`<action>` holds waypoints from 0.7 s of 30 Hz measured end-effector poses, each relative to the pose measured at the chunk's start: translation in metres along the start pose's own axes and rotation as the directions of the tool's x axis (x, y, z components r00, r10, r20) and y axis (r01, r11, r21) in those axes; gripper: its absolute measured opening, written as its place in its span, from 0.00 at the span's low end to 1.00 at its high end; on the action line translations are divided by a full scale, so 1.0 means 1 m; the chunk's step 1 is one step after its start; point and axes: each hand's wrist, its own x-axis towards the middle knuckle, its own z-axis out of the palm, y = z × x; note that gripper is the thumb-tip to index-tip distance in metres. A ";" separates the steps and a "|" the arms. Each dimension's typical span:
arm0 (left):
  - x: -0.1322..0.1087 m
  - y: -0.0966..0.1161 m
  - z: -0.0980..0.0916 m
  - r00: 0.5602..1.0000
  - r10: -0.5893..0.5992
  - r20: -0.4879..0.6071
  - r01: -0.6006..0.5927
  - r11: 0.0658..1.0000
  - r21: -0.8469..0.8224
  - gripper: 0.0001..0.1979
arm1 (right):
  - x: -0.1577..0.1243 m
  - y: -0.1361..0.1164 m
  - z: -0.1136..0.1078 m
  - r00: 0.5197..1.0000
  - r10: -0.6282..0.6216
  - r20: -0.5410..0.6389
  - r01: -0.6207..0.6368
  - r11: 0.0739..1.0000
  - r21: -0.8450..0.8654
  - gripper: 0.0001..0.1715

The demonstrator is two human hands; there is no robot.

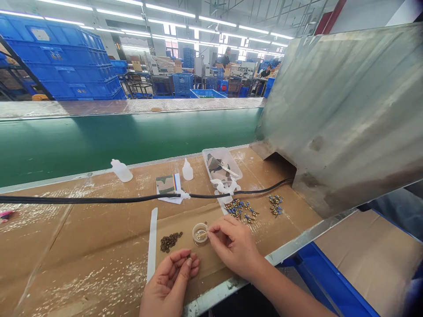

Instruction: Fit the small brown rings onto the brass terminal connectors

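My right hand point(233, 244) pinches a thin pale stick point(202, 234), its far tip inside a small clear round dish point(194, 240). My left hand point(173, 279) is closed at the fingertips on a small dark piece point(188, 256), mostly hidden by thumb and finger. Just beyond that hand lies a pile of small dark brown ring-like pieces point(169, 242). Behind my right hand is a heap of small blue and brass-coloured parts point(238, 208), with a smaller group point(276, 205) farther right.
A black cable point(99, 199) crosses the cardboard-covered bench point(82, 246). Behind it stand two white squeeze bottles point(122, 171) point(187, 170), a camouflage-patterned card point(167, 185) and a clear plastic tub point(238, 169). A metal housing point(346, 119) rises at right; a green conveyor belt point(148, 134) runs behind.
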 end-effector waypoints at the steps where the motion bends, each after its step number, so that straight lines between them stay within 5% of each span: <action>1: 0.000 0.000 0.000 1.000 0.001 0.000 -0.001 1.000 -0.004 0.20 | 0.000 0.000 0.000 1.000 -0.002 -0.001 0.002 1.000 0.005 0.06; 21: -0.004 0.006 0.003 1.000 0.023 0.006 -0.023 1.000 -0.007 0.16 | -0.008 0.006 -0.004 0.999 0.035 -0.019 -0.034 0.999 0.042 0.05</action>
